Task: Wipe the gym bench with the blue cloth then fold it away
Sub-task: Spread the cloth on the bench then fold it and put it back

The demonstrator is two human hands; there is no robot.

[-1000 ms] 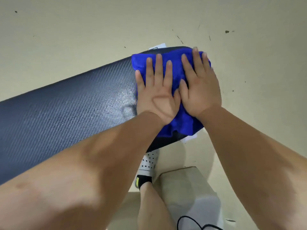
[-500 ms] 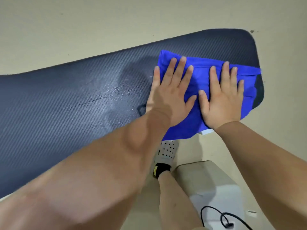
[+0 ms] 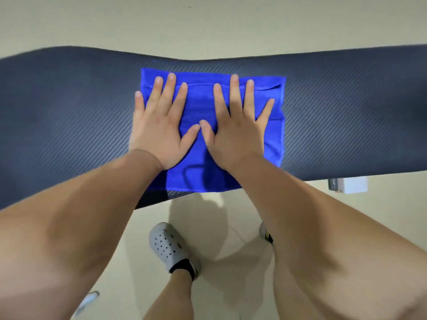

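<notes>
On the middle of the long dark padded table (image 3: 69, 107) lies the blue cloth (image 3: 198, 105), spread flat as a folded rectangle, and both of my hands are on top of it. My left hand (image 3: 159, 132) covers the cloth's left part, palm down. My right hand (image 3: 233, 135) lies palm down just beside it, nearer the centre and right. All my fingers (image 3: 172, 88) are straight and splayed apart, pressing flat on the fabric and gripping nothing. My two thumbs point toward each other, and their tips meet or nearly meet over the middle of the cloth. My left little finger runs along the cloth's left edge, about where fabric gives way to the padding.

A folded layer shows as a seam along the cloth's far side and down its right side. The cloth's near edge reaches the near edge of the table, between my forearms.

Below, on the pale floor (image 3: 208, 24), I see my foot in a grey perforated clog (image 3: 168, 248) with a black sock (image 3: 182, 269). A small white box (image 3: 351, 184) sits on the floor just under the table's near edge, to my right.
</notes>
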